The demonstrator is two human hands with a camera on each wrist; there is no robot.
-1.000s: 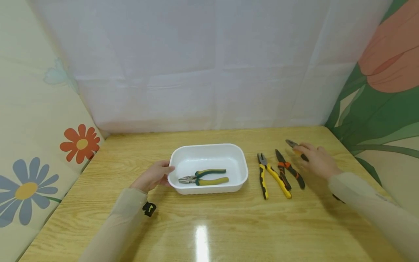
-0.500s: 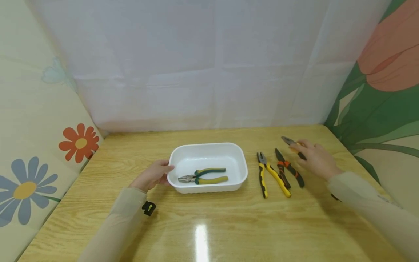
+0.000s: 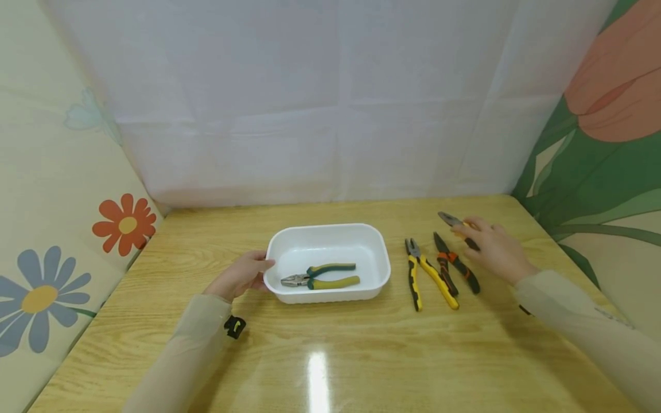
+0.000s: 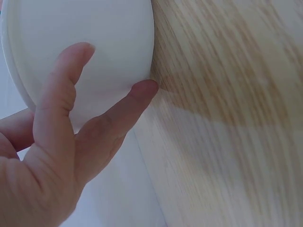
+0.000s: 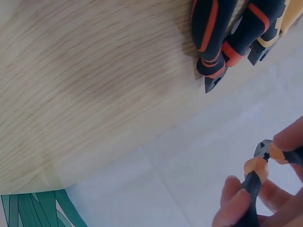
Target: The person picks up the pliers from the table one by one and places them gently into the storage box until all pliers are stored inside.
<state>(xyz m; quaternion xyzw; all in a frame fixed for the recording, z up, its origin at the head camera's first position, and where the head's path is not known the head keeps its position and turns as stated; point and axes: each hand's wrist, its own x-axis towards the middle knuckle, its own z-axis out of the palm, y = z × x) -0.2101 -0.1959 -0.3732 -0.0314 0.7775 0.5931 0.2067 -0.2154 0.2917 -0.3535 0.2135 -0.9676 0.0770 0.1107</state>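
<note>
At its left end, a white plastic basin (image 3: pixel 330 296) is held by my left hand (image 3: pixel 240 276), thumb at the rim and fingers against the outer wall. In the left wrist view, fingertips press that wall (image 4: pixel 113 42). Green-and-yellow pliers (image 3: pixel 334 283) lie inside the basin, handles spread. My right hand (image 3: pixel 498 251) grips pliers (image 3: pixel 450 218) with yellow-and-black handles, their nose pointing to the far left. The right wrist view shows thumb and fingers around those spread handles (image 5: pixel 256 169). Most of the palm is out of view there.
Between basin and right hand lie yellow-and-black pliers (image 3: pixel 415 282) and orange-and-black pliers (image 3: pixel 443 263), both with handles apart on the wooden table (image 3: pixel 392 355). A white cloth (image 3: pixel 330 115) hangs behind. Flower-patterned panels (image 3: pixel 46 172) flank the sides.
My right hand has shifted slightly left and away, carrying the pliers; their nose has moved further to the left. The left hand and basin stay put.
</note>
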